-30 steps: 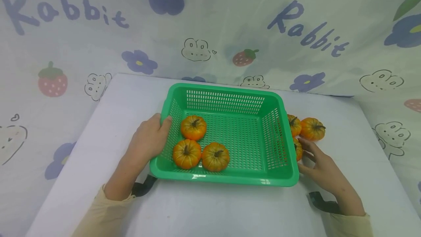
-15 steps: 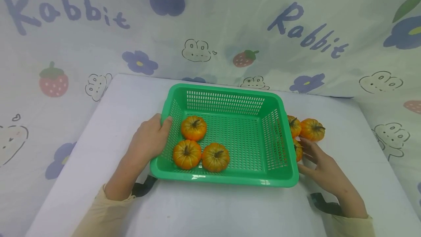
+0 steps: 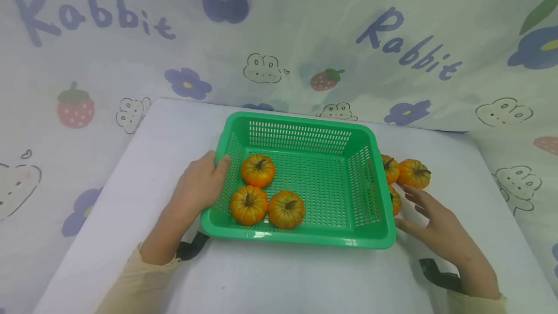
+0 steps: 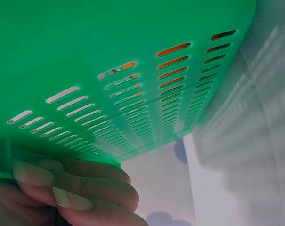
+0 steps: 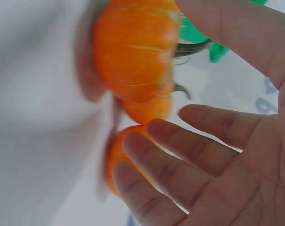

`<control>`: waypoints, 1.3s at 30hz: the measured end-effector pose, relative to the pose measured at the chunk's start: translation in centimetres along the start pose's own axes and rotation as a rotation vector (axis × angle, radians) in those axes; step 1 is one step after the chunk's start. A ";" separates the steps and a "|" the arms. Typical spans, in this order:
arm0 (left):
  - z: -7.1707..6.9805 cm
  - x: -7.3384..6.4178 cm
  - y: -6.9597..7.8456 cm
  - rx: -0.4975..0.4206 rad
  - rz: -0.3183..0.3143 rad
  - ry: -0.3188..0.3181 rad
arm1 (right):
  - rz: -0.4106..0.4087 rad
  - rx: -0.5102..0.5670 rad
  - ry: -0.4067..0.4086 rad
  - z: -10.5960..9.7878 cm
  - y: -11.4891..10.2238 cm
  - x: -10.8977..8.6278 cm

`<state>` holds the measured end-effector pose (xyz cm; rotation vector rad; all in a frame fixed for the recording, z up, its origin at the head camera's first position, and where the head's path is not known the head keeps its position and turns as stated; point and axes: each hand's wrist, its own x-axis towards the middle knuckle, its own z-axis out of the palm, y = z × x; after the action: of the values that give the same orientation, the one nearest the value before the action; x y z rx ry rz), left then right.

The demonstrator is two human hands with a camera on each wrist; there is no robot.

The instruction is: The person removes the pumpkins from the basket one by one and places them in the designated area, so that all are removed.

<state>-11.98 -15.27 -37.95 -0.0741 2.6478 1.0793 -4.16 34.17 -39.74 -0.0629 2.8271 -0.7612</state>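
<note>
A green plastic basket [image 3: 322,239] takes up the middle of the table, three small orange pumpkins [image 3: 258,170] lying in its left part. My left hand [image 3: 198,183] grips its left rim, thumb on top; the left wrist view shows the fingers [image 4: 97,188] curled under the rim by the slotted wall [image 4: 147,99]. To the right of the basket are three more pumpkins [image 3: 414,173], two partly hidden by its wall. Beside the nearest of these [image 3: 395,201] my right hand [image 3: 440,229] is spread, thumb apart from the fingers, holding nothing. Its palm faces the pumpkins [image 5: 133,52] in the right wrist view.
A white cloth covers the table [image 3: 305,280]. Behind it hangs a curtain [image 3: 287,23] printed with rabbits, flowers and strawberries. Dark bands [image 3: 440,275] show at both wrists.
My right hand has drawn back slightly to the right and toward me, its fingers spreading from the nearest pumpkin. The left hand keeps its grip on the basket, which stays in place.
</note>
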 end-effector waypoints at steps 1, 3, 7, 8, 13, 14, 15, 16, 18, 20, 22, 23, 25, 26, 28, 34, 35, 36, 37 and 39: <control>0.0 0.0 0.0 0.002 0.001 0.001 | 0.006 -0.013 0.002 -0.2 -0.2 -0.1; 0.0 0.0 0.0 0.002 0.001 0.001 | -0.004 -0.025 0.014 -0.5 -0.6 -0.3; -0.1 0.0 0.0 0.009 -0.003 0.002 | -0.025 -0.060 0.025 -1.3 -1.7 -0.4; -0.1 0.0 0.0 0.010 -0.004 0.001 | -0.031 -0.072 0.028 -1.5 -2.0 -0.4; -0.2 0.0 -0.1 0.020 -0.001 0.009 | -0.095 -0.123 0.057 -2.8 -4.0 -0.2; -0.2 0.1 -0.1 0.020 -0.002 0.010 | -0.110 -0.132 0.057 -3.1 -4.5 -0.1; -0.2 0.1 -0.1 0.021 -0.001 0.013 | -0.126 -0.144 0.056 -3.4 -5.0 0.1; -0.2 0.1 -0.2 0.020 -0.001 0.013 | -0.148 -0.153 0.054 -3.6 -5.6 0.3; -0.2 0.1 -0.3 0.016 -0.002 0.013 | -0.191 -0.179 0.042 -4.0 -6.8 0.8; -0.1 0.2 -0.3 0.021 0.000 0.016 | -0.239 -0.203 0.028 -4.3 -8.1 1.2; -0.1 0.2 -0.4 0.032 0.004 0.020 | -0.293 -0.223 0.018 -4.6 -9.3 1.4; 0.0 0.2 -0.4 0.038 0.007 0.023 | -0.314 -0.228 0.011 -4.7 -9.9 1.5; 0.1 0.2 -0.3 0.045 0.013 0.028 | -0.345 -0.236 0.000 -5.0 -11.1 1.6; 0.1 0.2 -0.3 0.043 0.014 0.028 | -0.362 -0.243 -0.004 -5.1 -11.7 1.7; 0.1 0.2 -0.2 0.038 0.015 0.027 | -0.398 -0.253 -0.012 -5.3 -13.0 1.8; 0.1 0.1 0.1 0.031 0.011 0.021 | -0.528 -0.318 -0.050 -5.2 -16.3 2.8; 0.1 0.1 0.1 0.031 0.011 0.021 | -0.541 -0.327 -0.061 -5.1 -16.7 3.0; 0.1 0.1 0.1 0.030 0.011 0.021 | -0.553 -0.336 -0.070 -5.0 -17.2 3.3; 0.1 0.1 0.1 0.029 0.010 0.022 | -0.565 -0.341 -0.080 -4.8 -17.6 3.7; 0.1 0.0 0.1 0.026 0.011 0.023 | -0.595 -0.360 -0.093 -4.4 -18.6 4.5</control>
<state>-12.00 -15.09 -37.94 -0.0677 2.6850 1.0533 -9.73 19.84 -27.61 -0.9976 2.8250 -0.3117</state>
